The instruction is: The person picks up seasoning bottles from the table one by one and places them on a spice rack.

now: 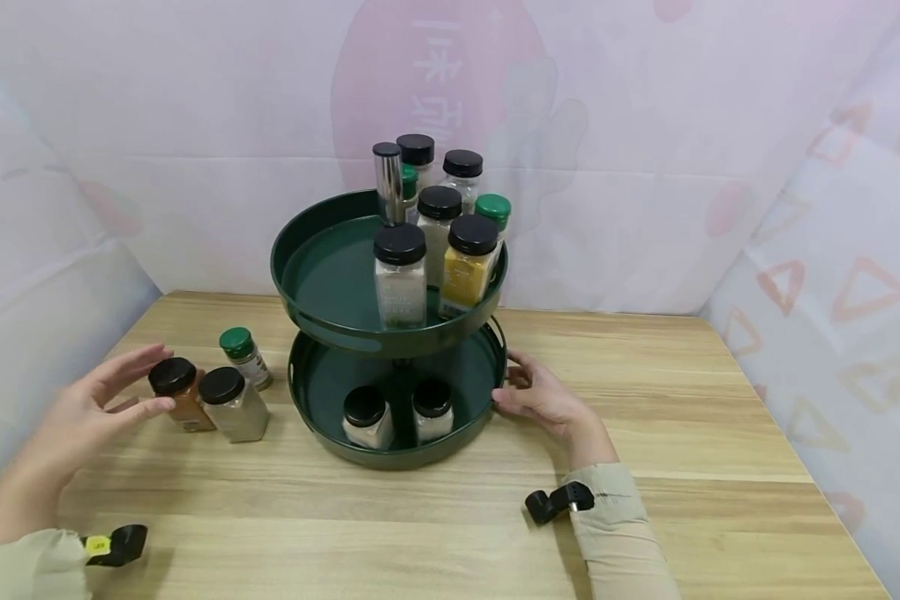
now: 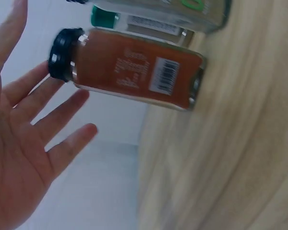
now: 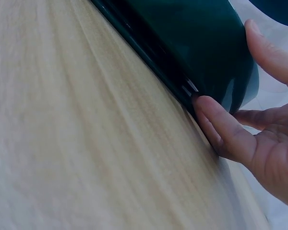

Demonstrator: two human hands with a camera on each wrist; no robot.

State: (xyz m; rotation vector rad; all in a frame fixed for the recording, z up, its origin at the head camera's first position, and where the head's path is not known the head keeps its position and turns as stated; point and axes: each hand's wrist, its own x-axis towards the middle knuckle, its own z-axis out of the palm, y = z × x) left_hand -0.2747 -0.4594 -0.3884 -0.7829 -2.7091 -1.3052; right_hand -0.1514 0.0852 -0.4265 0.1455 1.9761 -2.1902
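My left hand (image 1: 93,408) is spread open around the black-capped jar of orange-brown spice (image 1: 187,408) on the table. In the left wrist view the fingers stand beside the jar's black cap (image 2: 65,55), and no grip on it shows. A black-capped jar of pale powder (image 1: 240,412) and a green-capped bottle (image 1: 247,358) stand close by. At the right side of the dark green two-tier round rack (image 1: 330,340), my right hand (image 1: 543,400) holds the lower tray's edge. Its fingers (image 3: 216,112) touch the tray's outer wall (image 3: 197,43) in the right wrist view.
The rack's upper tier carries several jars, among them a yellow-powder jar (image 1: 465,279) and a white-powder jar (image 1: 401,287), beside a metal post (image 1: 389,187). Two small black-capped jars stand below, one at left (image 1: 367,429). A printed curtain (image 1: 607,233) hangs behind the wooden table (image 1: 682,433).
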